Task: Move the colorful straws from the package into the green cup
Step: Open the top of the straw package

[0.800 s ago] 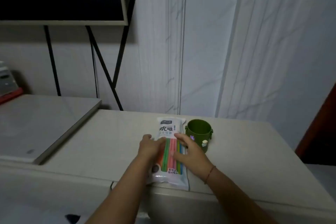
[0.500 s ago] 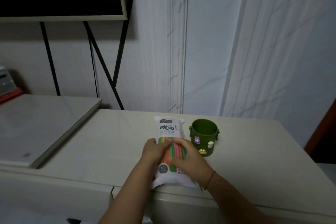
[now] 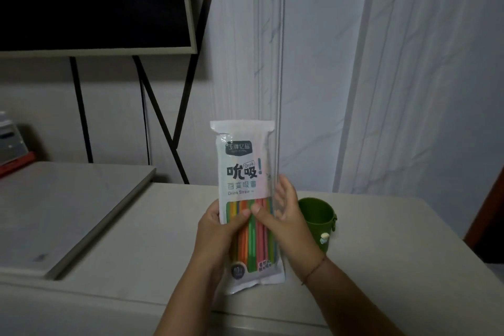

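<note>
A white plastic package point(image 3: 241, 172) of colorful straws point(image 3: 256, 237) stands upright in the air, lifted off the white table point(image 3: 136, 248). My left hand point(image 3: 215, 229) grips its left side with the thumb across the front. My right hand point(image 3: 289, 218) holds the right side, thumb on the front and fingers behind the bag. The package's top edge looks sealed. The green cup point(image 3: 320, 219), with small charms on its side, stands on the table just right of my right hand, partly hidden behind it.
A raised white slab point(image 3: 62, 210) covers the table's left part. A dark framed screen point(image 3: 92, 3) on black legs stands at the back left against the wall. A red-edged object point(image 3: 13, 153) sits at the far left.
Both hands have lifted the package from lying flat on the table to upright in front of me. The cup has not moved.
</note>
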Tool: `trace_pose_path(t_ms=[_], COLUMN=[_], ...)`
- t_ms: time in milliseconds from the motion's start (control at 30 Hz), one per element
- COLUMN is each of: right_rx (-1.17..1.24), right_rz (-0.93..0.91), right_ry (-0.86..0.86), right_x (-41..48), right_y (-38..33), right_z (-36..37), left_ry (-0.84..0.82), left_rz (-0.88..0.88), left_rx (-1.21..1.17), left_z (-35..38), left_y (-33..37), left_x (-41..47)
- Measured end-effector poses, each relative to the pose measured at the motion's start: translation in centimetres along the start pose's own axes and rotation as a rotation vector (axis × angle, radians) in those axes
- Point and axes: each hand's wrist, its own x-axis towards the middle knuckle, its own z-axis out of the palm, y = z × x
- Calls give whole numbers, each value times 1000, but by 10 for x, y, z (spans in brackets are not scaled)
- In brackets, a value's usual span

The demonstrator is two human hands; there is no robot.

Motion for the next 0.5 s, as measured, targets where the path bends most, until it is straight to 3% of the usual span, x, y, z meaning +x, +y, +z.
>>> trace_pose_path(t_ms=[167, 267, 400, 500], right_rx=[157, 196, 141, -28], right_rz=[15, 30, 36, -46], right_ry=[62, 46, 12, 91], right_x=[7, 1, -6, -8], right_y=[-14, -12, -14, -26], right_z=[0, -1, -1, -3], left_ry=[-109, -87, -21, 24], left_rz=[80, 162, 275, 350], left_rx=[43, 35, 23, 44], left_z=[2, 6, 14, 19], left_y=[7, 21, 43, 49], left_x=[-13, -16, -19, -24])
